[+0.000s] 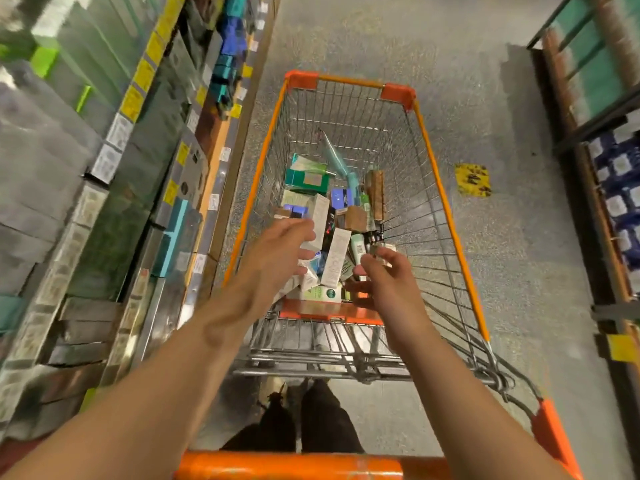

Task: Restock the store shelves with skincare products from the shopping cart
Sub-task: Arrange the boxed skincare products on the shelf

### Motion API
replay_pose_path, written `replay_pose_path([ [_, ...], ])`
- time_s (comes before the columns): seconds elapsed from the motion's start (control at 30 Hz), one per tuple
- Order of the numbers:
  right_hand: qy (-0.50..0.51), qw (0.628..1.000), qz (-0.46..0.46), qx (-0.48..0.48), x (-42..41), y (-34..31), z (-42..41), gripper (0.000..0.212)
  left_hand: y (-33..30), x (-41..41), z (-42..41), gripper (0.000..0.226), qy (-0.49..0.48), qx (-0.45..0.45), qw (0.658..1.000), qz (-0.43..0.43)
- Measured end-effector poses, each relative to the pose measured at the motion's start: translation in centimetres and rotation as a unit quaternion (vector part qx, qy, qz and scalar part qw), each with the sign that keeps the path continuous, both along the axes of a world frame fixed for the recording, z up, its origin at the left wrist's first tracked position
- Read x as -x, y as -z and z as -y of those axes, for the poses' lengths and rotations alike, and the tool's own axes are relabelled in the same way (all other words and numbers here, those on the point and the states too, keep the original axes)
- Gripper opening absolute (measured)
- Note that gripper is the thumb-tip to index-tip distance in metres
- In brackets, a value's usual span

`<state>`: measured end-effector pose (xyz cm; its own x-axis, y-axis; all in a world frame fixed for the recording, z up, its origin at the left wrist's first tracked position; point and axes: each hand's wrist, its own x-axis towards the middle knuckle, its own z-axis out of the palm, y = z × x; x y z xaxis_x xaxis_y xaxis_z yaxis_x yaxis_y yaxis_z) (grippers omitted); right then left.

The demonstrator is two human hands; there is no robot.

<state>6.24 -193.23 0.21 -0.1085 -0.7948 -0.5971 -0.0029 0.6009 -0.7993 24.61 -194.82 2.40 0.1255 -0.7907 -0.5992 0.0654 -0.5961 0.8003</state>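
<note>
Fingers (pixel 388 252) just above carted skincare boxes (pixel 334 258)

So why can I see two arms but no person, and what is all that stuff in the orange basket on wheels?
The camera sits on the person's head and looks down, so you see only their arms, like your own when you look down. The left hand and the right hand both reach into the shopping cart. Inside lies a jumble of skincare boxes and tubes. The left hand's fingers are spread and hold nothing. The right hand seems to pinch something small, but it is too blurry to be sure. The store shelves on the left, where the products go, are packed with boxes and price labels.
</note>
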Motion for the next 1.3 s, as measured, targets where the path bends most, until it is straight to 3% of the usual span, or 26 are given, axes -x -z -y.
replay_pose_path([
  [0.13, -0.032, 0.999, -0.021, -0.037, 0.5, 3.5, 2.9, 0.039, 1.5, 0.9, 1.3, 0.024, 0.013, -0.029, 0.999, -0.016],
  [0.27, -0.066, 0.995, -0.045, -0.059, 0.5, 7.7, 5.6, 0.042, 3.2, 2.3, 3.8, 0.008, -0.008, -0.114, 0.993, -0.042],
  [0.37, -0.082, 0.992, -0.061, -0.079, 0.6, 11.4, 7.5, 0.046, 5.1, 3.2, 5.0, 0.016, -0.027, -0.151, 0.987, -0.050],
  [0.5, -0.115, 0.983, -0.091, -0.114, 0.8, 16.4, 9.0, 0.054, 7.9, 3.5, 5.5, 0.030, -0.010, -0.144, 0.989, 0.008],
  [0.6, -0.142, 0.973, -0.121, -0.138, 1.1, 19.8, 9.6, 0.047, 9.6, 3.6, 6.1, 0.042, 0.004, -0.134, 0.989, 0.060],
  [0.77, -0.162, 0.962, -0.162, -0.145, 0.9, 24.4, 10.0, 0.036, 11.8, 3.5, 6.6, 0.037, 0.013, -0.142, 0.984, 0.106],
  [0.97, -0.172, 0.948, -0.212, -0.166, -1.1, 27.6, 10.9, 0.070, 13.1, 3.4, 7.0, 0.032, -0.009, -0.209, 0.972, 0.108],
  [1.1, -0.144, 0.952, -0.213, -0.165, -2.0, 29.4, 11.4, 0.058, 13.8, 2.7, 6.3, 0.026, -0.014, -0.210, 0.971, 0.116],
  [1.2, -0.170, 0.925, -0.287, -0.181, -2.8, 30.5, 12.5, 0.089, 14.0, 2.4, 6.2, 0.026, -0.011, -0.208, 0.971, 0.119],
  [1.3, -0.134, 0.919, -0.294, -0.227, -3.2, 30.9, 13.2, 0.098, 13.8, 2.3, 6.1, 0.021, -0.002, -0.195, 0.972, 0.127],
])
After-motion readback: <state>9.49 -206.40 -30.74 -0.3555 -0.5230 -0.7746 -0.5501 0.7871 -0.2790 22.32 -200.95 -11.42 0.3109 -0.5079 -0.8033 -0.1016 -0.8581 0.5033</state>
